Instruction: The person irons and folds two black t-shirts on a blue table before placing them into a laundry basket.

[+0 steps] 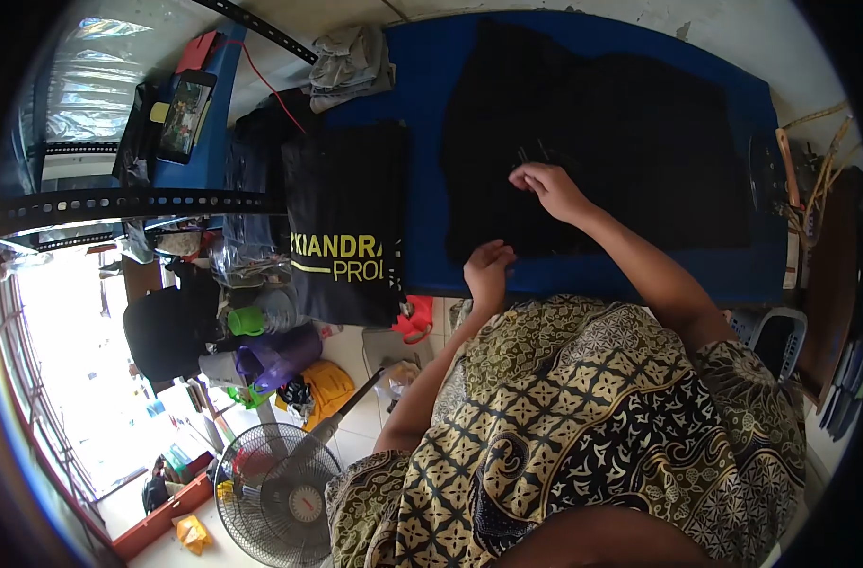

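A black garment [621, 123] lies spread over the blue tabletop [422, 85], with a small pale print or marks near its middle. My right hand [550, 192] is over the garment beside those marks, its fingers bent and pressed together; whatever they may pinch is too small to make out. Near the garment's lower left edge is my left hand [486, 273], its fingers loosely curled and slightly apart, with nothing visible in them. To the left, a folded black cloth item [346, 218] with yellow lettering hangs over or lies at the table's end.
Grey folded cloth [351, 66] sits at the table's back left. A phone [186, 116] rests on a blue shelf behind a perforated metal bar [148, 204]. On the floor side stand a fan [280, 497], a purple container [278, 356] and a grey basket [780, 336].
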The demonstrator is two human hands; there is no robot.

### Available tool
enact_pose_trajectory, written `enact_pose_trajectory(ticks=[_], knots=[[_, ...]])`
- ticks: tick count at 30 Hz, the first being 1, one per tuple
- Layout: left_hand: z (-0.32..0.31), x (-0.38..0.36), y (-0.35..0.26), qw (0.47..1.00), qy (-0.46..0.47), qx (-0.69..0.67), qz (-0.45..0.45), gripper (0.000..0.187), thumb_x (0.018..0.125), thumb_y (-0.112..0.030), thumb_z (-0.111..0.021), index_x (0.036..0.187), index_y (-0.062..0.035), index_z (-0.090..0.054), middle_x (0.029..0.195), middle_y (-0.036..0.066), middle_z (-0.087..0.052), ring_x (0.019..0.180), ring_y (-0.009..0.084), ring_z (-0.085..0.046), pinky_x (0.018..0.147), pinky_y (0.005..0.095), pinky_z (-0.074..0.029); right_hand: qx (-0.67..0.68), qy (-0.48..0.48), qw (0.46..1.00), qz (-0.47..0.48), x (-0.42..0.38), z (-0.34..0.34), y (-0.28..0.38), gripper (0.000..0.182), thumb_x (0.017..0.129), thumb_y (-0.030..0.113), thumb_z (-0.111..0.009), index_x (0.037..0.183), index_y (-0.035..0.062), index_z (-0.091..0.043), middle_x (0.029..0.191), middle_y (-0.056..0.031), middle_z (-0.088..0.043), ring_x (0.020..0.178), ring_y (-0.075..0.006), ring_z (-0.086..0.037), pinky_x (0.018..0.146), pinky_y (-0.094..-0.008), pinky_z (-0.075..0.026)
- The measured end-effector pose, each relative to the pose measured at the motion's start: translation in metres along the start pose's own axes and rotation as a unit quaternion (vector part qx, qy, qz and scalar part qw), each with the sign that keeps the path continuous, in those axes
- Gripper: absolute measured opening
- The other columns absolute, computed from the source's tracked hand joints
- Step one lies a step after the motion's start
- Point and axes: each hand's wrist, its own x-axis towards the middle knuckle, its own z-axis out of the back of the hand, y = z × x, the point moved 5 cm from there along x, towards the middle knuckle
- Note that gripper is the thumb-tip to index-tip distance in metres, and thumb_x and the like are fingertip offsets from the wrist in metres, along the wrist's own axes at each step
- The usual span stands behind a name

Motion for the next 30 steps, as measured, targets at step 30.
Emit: enact_pose_trajectory(ticks=[30], knots=[[-0.008,-0.004,0.025,0.979,-0.022,-0.143,0.147,0.016,0.086,-0.012,-0.051,0.095,-0.0002,-0.057,0.083,0.007,-0.064,0.073,0.0152,-0.063,0.056,0.0243,-0.044,-0.368,-0.020,0.912,0.181,0.003,-0.047,-0.009,0.052,0.085,0.036,-0.049,0.129,0.0092,-0.038,0.138,-0.0076,-0.031,0.128,-0.0221,-0.028,0.106,-0.0411,-0.022]])
